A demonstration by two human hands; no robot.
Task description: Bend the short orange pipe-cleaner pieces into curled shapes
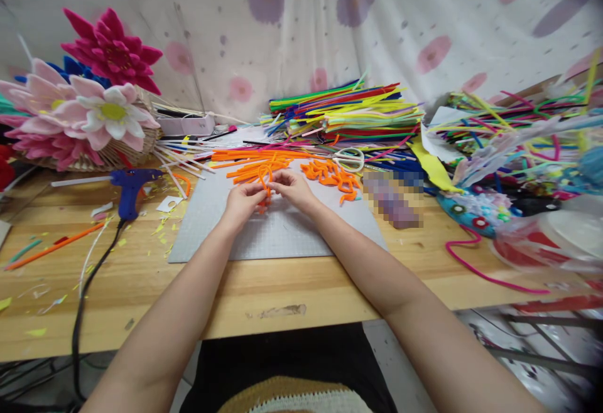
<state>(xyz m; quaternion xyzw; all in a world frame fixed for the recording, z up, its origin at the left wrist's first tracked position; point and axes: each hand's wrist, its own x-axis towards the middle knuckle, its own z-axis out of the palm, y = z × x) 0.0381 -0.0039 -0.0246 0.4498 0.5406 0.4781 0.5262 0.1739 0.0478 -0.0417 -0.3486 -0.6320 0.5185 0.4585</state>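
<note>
Both my hands meet over the grey cutting mat (277, 234) in the middle of the wooden table. My left hand (242, 201) and my right hand (293, 188) are closed, pinching a bent orange pipe cleaner (265, 177) between them. Straight orange pipe cleaners (249, 165) lie just behind my hands. A pile of curled orange pieces (332, 177) sits to the right of my right hand.
A blue glue gun (130, 187) with a black cord lies at the left. Pipe-cleaner flowers (89, 112) stand in a basket at the far left. Stacks of coloured pipe cleaners (348, 115) and white-handled scissors (351, 159) fill the back. Clutter covers the right side.
</note>
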